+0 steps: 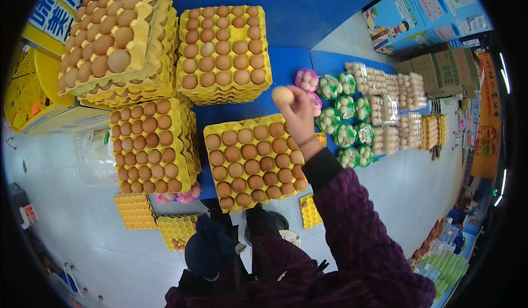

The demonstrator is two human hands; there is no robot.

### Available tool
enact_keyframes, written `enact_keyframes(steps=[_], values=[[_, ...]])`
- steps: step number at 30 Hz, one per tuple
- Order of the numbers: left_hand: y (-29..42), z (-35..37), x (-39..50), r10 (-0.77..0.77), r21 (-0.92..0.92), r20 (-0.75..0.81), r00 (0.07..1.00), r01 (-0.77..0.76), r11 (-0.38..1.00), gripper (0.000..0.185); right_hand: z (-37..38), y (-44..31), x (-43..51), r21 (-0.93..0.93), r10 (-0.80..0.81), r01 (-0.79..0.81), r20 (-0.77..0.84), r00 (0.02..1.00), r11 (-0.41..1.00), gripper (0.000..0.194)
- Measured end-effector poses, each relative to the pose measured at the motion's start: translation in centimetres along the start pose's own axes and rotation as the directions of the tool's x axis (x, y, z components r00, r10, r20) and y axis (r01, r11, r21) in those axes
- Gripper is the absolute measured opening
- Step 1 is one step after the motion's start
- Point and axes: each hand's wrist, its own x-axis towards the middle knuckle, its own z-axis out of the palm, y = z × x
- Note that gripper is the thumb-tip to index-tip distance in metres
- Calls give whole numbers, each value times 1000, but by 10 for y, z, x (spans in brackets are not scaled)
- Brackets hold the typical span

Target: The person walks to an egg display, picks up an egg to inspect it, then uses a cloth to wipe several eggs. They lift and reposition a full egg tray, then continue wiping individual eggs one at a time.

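Observation:
My right hand (pixel 299 112) grips a pale brown egg (pixel 283 95) between its fingertips, above the back right corner of a yellow egg tray (pixel 243 122) filled with brown eggs. My left hand is out of view. Behind that tray, a stack of yellow trays (pixel 225 97) has a top layer of eggs with one bare hollow (pixel 238 34). To the left are a stack of egg-filled trays (pixel 187 143) and a taller, tilted-looking stack (pixel 144 56). Beneath the stacks lies a blue surface (pixel 247 110).
Net bags of pale eggs (pixel 344 135) and clear egg packs (pixel 385 136) lie on the right, with cardboard boxes (pixel 445 72) beyond. Yellow trays (pixel 134 212) rest on the floor at the lower left, another (pixel 311 213) below the table. A dark blue cloth item (pixel 209 246) is near my body.

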Motion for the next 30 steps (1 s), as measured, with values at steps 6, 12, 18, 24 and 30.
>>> enact_keyframes(steps=[6,12,18,24,30], values=[[-6,-24,-18,-234,-33,-227,945,233,972,53,68,33,140,-703,-261,214,41,964,678,36],[-22,-35,-34,-512,-45,-50,858,510,859,63,114,45,208,-864,-76,102,74,994,494,38],[-41,-16,-46,-575,-54,-101,812,573,818,61,119,66,217,-915,-12,73,75,997,397,30],[-27,-28,-22,-546,-50,-102,832,544,838,73,63,51,131,-757,-444,387,142,884,527,22],[17,-47,18,-424,-465,-128,897,323,824,16,19,-2,-94,-686,102,108,258,961,719,26]])
